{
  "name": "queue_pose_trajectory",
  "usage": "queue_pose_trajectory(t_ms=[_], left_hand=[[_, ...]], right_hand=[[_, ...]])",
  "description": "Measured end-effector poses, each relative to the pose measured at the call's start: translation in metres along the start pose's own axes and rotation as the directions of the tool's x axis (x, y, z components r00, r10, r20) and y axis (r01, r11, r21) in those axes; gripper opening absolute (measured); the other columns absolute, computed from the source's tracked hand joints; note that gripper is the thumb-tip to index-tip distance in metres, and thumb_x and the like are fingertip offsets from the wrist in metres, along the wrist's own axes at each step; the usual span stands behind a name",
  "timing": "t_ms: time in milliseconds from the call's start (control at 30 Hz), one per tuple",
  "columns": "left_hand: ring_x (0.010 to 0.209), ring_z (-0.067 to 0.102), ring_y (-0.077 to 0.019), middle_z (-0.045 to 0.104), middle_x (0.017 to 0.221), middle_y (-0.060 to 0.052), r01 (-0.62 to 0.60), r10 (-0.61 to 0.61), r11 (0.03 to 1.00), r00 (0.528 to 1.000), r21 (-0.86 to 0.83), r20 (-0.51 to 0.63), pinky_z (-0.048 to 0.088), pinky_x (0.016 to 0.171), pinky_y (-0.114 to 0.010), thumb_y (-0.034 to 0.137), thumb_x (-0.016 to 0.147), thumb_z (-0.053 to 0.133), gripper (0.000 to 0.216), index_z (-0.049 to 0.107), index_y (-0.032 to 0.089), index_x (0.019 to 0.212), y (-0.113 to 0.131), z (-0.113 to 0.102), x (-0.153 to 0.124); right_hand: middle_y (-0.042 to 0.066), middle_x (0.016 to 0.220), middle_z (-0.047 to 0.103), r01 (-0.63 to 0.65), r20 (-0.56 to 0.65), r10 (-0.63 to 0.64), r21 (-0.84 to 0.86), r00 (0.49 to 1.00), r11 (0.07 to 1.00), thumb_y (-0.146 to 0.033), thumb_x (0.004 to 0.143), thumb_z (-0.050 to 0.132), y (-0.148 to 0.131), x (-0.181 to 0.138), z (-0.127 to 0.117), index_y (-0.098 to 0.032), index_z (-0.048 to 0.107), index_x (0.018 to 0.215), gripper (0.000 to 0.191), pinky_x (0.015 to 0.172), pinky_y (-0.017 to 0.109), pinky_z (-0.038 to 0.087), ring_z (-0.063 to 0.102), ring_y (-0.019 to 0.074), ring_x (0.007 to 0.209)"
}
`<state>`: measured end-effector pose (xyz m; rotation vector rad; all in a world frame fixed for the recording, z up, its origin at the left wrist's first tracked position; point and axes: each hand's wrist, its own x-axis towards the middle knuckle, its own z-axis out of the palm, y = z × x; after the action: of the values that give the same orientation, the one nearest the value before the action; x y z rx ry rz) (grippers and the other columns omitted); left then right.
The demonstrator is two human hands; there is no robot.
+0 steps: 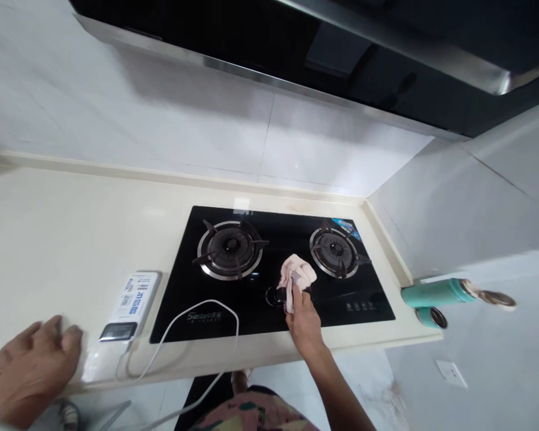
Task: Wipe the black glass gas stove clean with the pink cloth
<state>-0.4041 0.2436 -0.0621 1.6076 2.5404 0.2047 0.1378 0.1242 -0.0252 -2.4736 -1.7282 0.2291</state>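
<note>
A pale pink cloth (pixel 297 274) is bunched in my right hand (pixel 304 320), which presses it on the black glass gas stove (pixel 278 239). The cloth lies between the left burner (pixel 231 246) and the right burner (pixel 335 250), beside the control knobs (pixel 273 296), and partly covers them. At the lower left, my left hand (pixel 38 362) rests on the cream countertop (pixel 72 239) near its front edge. Its fingers are loosely bent and a little apart, with nothing seen in them. Closest to it is a white power bank (pixel 132 305) with a dark display end.
A white cable (pixel 197 302) runs from the power bank over the stove's front left corner and down past the edge. A green thermos (pixel 438 291) and its cup (pixel 430 317) lie at the right end. Above hangs a dark range hood (pixel 251 54).
</note>
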Motion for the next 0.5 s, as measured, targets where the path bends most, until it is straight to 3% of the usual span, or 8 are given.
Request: queue_pose_trajectory(t_ms=[200,400,500], left_hand=[[0.158,0.028,-0.0453,0.036,0.171,-0.017,0.014,-0.014,1.0,1.0,-0.01,0.011,0.022,0.126,-0.068,0.067,0.097,0.026,0.076,0.05,0.023,0.154,0.009,-0.008,-0.005],[0.158,0.027,-0.0438,0.036,0.171,-0.015,0.011,-0.011,1.0,1.0,-0.004,0.009,0.022,0.125,-0.068,0.066,0.098,0.028,0.072,0.049,0.025,0.153,0.002,-0.003,-0.002],[0.158,0.028,-0.0429,0.036,0.171,-0.015,0.008,-0.008,1.0,1.0,-0.007,0.013,0.023,0.125,-0.069,0.064,0.098,0.031,0.068,0.049,0.027,0.152,0.001,-0.002,-0.002]], right_hand=[[0.012,0.126,0.062,-0.008,0.02,0.006,0.095,1.0,0.995,-0.01,0.083,0.062,0.003,-0.016,-0.011,-0.02,0.042,0.159,0.079,0.092,0.033,0.06,0.069,0.026,0.109],[0.017,0.143,0.059,-0.084,0.147,0.059,0.174,0.987,0.981,-0.012,0.081,0.059,0.008,-0.046,-0.007,-0.019,0.046,0.156,0.077,0.09,0.036,0.06,0.072,0.0278,0.109],[0.014,0.149,0.059,-0.1,0.209,0.064,0.168,0.976,0.981,-0.01,0.076,0.057,0.019,-0.074,-0.004,-0.024,0.053,0.151,0.077,0.086,0.034,0.06,0.073,0.0281,0.111]])
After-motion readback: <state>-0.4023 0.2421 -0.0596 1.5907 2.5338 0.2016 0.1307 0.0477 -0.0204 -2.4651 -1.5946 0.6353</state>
